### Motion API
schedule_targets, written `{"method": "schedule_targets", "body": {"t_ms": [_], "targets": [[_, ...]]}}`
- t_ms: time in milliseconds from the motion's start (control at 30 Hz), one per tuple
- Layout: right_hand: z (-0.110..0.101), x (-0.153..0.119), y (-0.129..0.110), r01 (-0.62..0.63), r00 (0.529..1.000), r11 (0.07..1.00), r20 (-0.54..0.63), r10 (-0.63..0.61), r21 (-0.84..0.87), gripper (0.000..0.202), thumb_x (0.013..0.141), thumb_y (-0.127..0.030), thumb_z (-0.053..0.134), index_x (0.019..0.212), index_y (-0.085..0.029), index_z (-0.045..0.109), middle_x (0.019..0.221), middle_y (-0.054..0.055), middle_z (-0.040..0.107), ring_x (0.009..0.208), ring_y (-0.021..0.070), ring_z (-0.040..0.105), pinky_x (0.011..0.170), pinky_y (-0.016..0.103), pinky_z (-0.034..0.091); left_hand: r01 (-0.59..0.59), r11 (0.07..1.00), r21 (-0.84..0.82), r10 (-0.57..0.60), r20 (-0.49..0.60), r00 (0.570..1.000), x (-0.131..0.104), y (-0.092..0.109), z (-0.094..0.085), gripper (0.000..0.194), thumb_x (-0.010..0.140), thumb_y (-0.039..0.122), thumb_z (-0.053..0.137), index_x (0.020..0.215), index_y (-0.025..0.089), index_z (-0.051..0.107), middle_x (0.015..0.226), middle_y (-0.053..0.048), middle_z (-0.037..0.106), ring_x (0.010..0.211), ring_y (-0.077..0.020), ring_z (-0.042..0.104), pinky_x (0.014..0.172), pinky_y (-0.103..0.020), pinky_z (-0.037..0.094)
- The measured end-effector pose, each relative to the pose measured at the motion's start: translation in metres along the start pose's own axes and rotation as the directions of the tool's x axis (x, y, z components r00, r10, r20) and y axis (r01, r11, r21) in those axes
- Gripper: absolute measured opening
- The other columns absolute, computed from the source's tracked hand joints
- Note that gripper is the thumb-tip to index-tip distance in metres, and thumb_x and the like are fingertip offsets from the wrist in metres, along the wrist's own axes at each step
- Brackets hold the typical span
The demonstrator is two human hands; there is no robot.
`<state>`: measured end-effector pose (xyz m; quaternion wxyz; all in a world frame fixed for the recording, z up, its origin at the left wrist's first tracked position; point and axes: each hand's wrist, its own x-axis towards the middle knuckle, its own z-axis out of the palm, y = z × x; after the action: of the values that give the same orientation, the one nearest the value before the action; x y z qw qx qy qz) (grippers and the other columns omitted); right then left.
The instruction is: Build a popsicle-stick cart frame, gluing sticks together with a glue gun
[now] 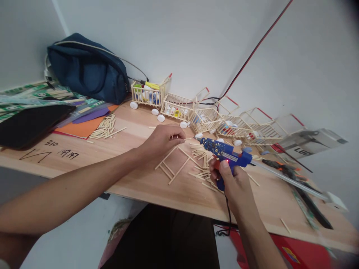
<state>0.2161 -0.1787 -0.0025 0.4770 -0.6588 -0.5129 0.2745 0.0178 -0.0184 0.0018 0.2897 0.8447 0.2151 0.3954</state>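
Left hand pinching stick, right gripping glue gun

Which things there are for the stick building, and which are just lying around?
For building:
small stick in left hand
blue glue gun in right hand
stick frame
loose sticks
stick carts, probably

Probably just lying about:
dark blue bag
flat black thing
orange paper

Craft workspace, wooden table, glue gun, stick piles
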Motion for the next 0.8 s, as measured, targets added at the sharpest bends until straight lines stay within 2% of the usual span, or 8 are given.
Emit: {"method": "schedule_targets", "body": {"t_ms": [200, 533, 800], "targets": [[0.002, -0.002, -0.003, -0.029, 1.0, 1.0, 0.005, 0.029, -0.013, 0.051, 0.087, -0.066, 0.051, 0.069, -0.019, 0.056, 0.062, 0.002, 0.054, 0.058, 0.0141, 0.048, 0.051, 0.026, 0.038, -0.037, 0.999, 0.009, 0.037, -0.002, 0.999, 0.001, 0.0, -0.001, 0.008, 0.084, 0.017, 0.062, 0.078, 0.016, 0.067, 0.077, -0.001, 0.067, 0.073, -0.0128, 0.058, 0.067, -0.025, 0.041], [0.004, -0.001, -0.007, -0.028, 0.999, 1.0, 0.021, 0.028, 0.0, 0.05, 0.086, -0.065, 0.053, 0.066, -0.019, 0.052, 0.058, 0.0, 0.046, 0.054, 0.0127, 0.042, 0.05, 0.026, 0.034, -0.04, 0.999, 0.033, 0.04, 0.002, 0.999, 0.001, 0.0, -0.001, 0.009, 0.084, 0.018, 0.062, 0.077, 0.016, 0.067, 0.078, -0.002, 0.068, 0.073, -0.0135, 0.058, 0.067, -0.026, 0.04], [0.004, 0.0, -0.009, 0.008, 0.999, 0.999, 0.034, -0.006, -0.053, 0.052, 0.088, -0.065, 0.049, 0.061, -0.02, 0.048, 0.055, 0.0, 0.046, 0.052, 0.0128, 0.043, 0.05, 0.027, 0.034, -0.06, 0.998, 0.033, 0.06, -0.004, 0.998, 0.001, -0.002, -0.002, 0.008, 0.084, 0.016, 0.062, 0.077, 0.016, 0.067, 0.078, -0.002, 0.068, 0.074, -0.0139, 0.059, 0.069, -0.026, 0.041]]}}
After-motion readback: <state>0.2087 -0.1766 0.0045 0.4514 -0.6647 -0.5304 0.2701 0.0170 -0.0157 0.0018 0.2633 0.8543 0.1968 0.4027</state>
